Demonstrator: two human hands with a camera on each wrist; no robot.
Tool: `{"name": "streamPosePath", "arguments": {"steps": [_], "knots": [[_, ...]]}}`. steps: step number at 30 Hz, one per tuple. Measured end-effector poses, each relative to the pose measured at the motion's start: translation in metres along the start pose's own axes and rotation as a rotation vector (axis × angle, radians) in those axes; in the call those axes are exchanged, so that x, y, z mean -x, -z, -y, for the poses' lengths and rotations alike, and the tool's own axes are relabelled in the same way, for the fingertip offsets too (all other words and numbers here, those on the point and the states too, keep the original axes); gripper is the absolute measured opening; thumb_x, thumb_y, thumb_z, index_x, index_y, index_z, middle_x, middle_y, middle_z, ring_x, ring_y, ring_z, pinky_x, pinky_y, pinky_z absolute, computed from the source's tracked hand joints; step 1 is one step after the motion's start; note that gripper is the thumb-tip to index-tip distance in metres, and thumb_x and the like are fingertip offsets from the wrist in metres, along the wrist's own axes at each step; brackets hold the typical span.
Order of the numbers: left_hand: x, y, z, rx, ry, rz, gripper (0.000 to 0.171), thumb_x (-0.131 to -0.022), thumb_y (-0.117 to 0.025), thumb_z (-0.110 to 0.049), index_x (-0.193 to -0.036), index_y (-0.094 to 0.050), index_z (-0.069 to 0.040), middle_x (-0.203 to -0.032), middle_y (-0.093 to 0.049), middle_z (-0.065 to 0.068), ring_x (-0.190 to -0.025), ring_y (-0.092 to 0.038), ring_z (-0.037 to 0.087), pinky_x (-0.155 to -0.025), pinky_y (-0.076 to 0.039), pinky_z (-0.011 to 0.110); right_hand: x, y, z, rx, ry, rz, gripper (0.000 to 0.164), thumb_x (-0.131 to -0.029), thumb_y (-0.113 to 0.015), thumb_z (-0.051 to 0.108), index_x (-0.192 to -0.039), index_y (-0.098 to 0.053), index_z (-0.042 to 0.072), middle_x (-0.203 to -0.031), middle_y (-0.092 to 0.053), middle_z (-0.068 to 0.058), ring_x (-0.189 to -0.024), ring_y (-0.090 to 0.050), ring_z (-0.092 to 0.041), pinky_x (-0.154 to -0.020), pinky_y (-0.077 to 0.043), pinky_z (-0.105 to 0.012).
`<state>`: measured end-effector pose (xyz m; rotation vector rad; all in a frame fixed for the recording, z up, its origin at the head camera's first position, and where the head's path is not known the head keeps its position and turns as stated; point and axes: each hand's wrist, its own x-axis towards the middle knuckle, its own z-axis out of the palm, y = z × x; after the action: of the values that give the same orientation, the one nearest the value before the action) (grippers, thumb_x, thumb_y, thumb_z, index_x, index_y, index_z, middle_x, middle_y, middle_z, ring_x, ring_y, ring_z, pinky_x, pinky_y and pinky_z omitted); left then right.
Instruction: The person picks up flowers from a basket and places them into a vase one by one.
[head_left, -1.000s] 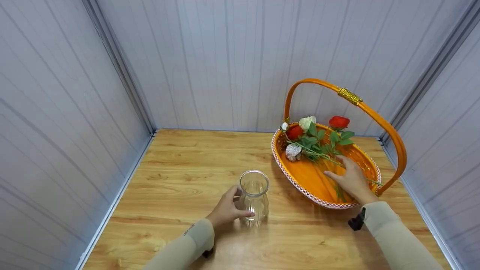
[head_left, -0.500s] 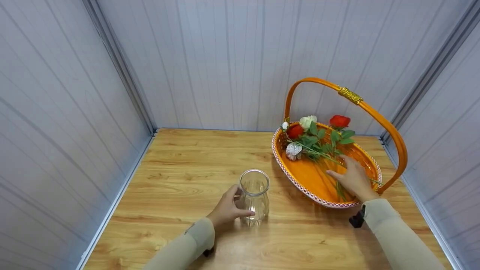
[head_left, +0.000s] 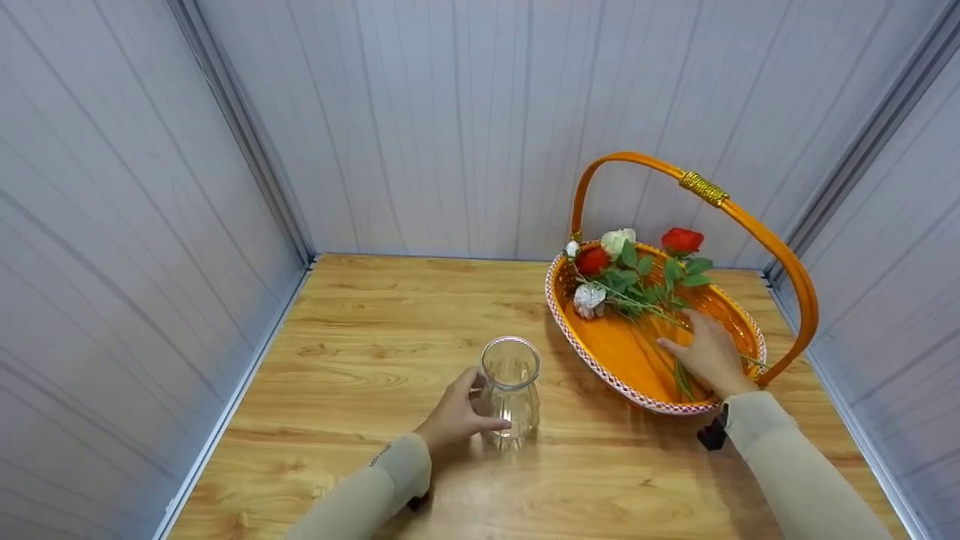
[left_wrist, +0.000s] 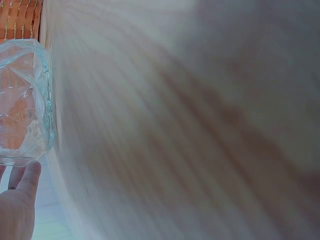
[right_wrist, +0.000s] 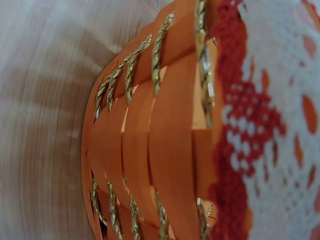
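Observation:
A clear glass vase (head_left: 512, 401) stands upright on the wooden table, and my left hand (head_left: 457, 412) holds its left side, thumb in front and fingers behind. The left wrist view shows the vase's faceted glass (left_wrist: 22, 100) at its left edge, with fingers (left_wrist: 29, 180) against it. My right hand (head_left: 711, 354) is inside the orange basket (head_left: 600, 352), over flower stems, thumb held apart from the fingers; its fingertips are partly hidden among the stems. In the basket lie a red rose (head_left: 682, 240), a second red rose (head_left: 592, 261), a white rose (head_left: 618, 243) and a pale silvery flower (head_left: 589, 300).
The basket's tall arched handle (head_left: 780, 251) rises over its right side. Woven basket wall and lace trim (right_wrist: 265, 125) fill much of the right wrist view. Pale panels (head_left: 450, 127) enclose the wooden table (head_left: 360, 337) at the back and sides.
My right hand has shifted very slightly within the basket, still over the stems. The left hand and the vase stay in place; the whole view drifts slightly.

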<state>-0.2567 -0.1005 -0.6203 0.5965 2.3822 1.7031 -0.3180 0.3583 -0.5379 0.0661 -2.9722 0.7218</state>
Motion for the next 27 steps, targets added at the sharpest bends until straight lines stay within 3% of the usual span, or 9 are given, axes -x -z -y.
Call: {"name": "streamPosePath", "arguments": {"steps": [8, 16, 27], "knots": [[-0.0012, -0.0001, 0.0026, -0.003, -0.035, 0.006, 0.081, -0.081, -0.099, -0.021, -0.144, -0.053, 0.0, -0.134, -0.067, 0.006, -0.131, -0.062, 0.029, -0.122, -0.051, 0.055, -0.0024, -0.0019, -0.0018, 0.02, -0.018, -0.002, 0.083, -0.104, -0.072, 0.046, -0.158, -0.043, -0.011, -0.153, -0.05, -0.041, -0.137, -0.05, -0.062, -0.117, -0.041, -0.077], [-0.0007, -0.0001, 0.0025, -0.007, -0.028, 0.013, 0.084, -0.081, -0.098, -0.021, -0.147, -0.052, 0.0, -0.139, -0.066, 0.007, -0.133, -0.062, 0.031, -0.123, -0.05, 0.055, -0.0021, -0.0053, -0.0043, 0.037, -0.018, -0.014, 0.076, -0.105, -0.072, 0.038, -0.156, -0.045, -0.011, -0.152, -0.052, -0.041, -0.134, -0.053, -0.062, -0.116, -0.043, -0.077], [-0.0001, -0.0008, 0.0018, 0.004, 0.002, 0.003, 0.082, -0.081, -0.099, -0.02, -0.147, -0.053, -0.002, -0.141, -0.065, 0.008, -0.136, -0.06, 0.031, -0.124, -0.05, 0.054, -0.0027, -0.0028, -0.003, 0.033, -0.078, -0.029, 0.07, -0.104, -0.073, 0.042, -0.154, -0.054, -0.003, -0.14, -0.065, -0.035, -0.114, -0.069, -0.053, -0.085, -0.062, -0.066]]}}
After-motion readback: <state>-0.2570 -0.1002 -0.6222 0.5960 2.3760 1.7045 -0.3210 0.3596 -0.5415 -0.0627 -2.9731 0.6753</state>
